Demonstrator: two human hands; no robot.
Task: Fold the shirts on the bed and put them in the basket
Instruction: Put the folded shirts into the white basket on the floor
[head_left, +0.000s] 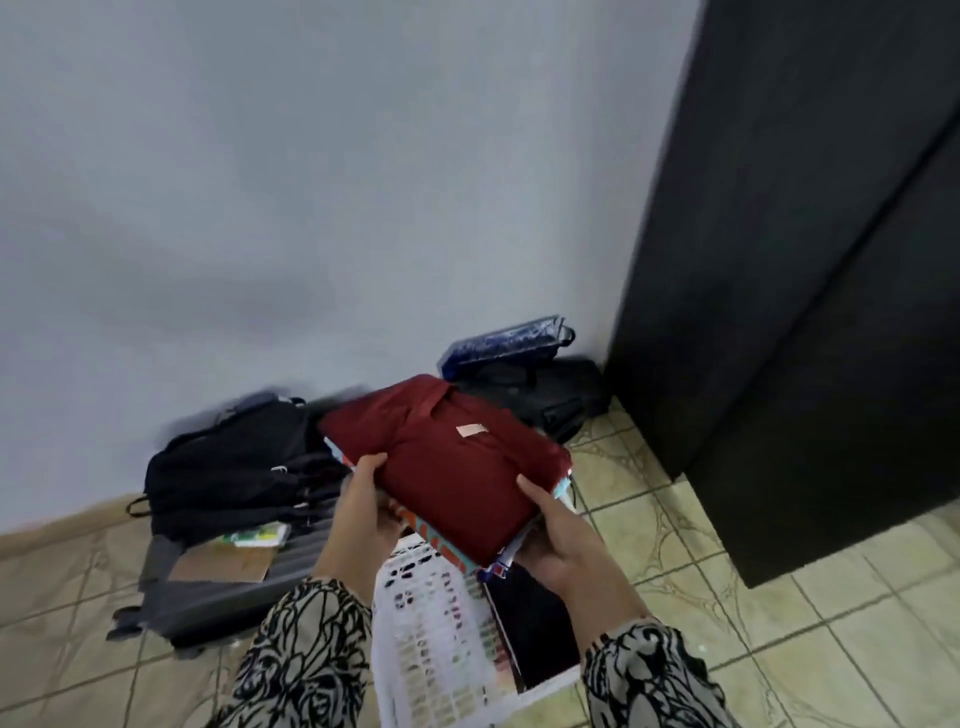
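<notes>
Shirts (447, 462) stacked, folded, clamped between left hand (363, 499) and right hand (561, 530) grip, above basket (436, 623).

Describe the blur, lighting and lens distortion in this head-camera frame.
Head view: motion blur smears the black backpack and the white laundry basket; the folded maroon shirt, held by the left hand and right hand, is sharper. Lighting is dim and flat, with soft shadows on the wall. Wide-angle distortion tilts the dark wardrobe.
</notes>
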